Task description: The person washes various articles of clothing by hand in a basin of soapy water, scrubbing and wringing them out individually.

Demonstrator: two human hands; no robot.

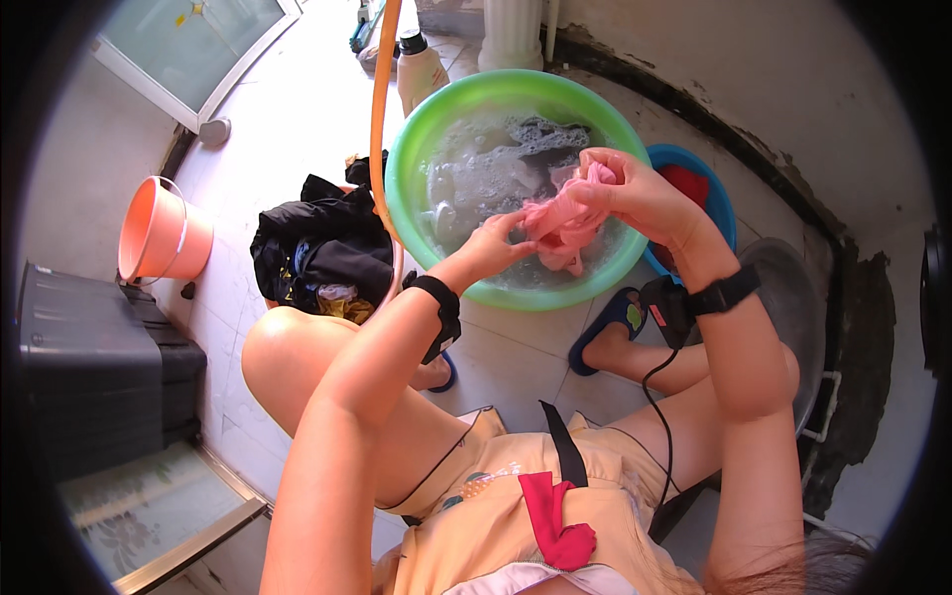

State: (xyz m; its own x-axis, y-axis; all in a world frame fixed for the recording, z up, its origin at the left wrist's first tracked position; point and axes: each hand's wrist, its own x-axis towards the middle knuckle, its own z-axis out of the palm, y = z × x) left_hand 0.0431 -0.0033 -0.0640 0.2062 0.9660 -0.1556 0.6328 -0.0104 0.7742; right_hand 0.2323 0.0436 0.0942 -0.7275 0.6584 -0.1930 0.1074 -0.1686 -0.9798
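Note:
My left hand [496,243] and my right hand [630,193] both grip a wet pink cloth [563,220], holding it bunched just above the soapy water. Beneath it sits a green basin [426,149] filled with foamy water and several soaking garments. An orange hose [380,109] hangs down into the basin's left side. Both wrists wear black straps, and a cable runs from the right one.
A pile of dark clothes [317,253] lies left of the basin. An orange bucket [159,233] stands further left beside a black crate [94,367]. A blue basin [719,198] with a red cloth and a grey metal basin [793,297] sit right. A white bottle [418,69] stands behind.

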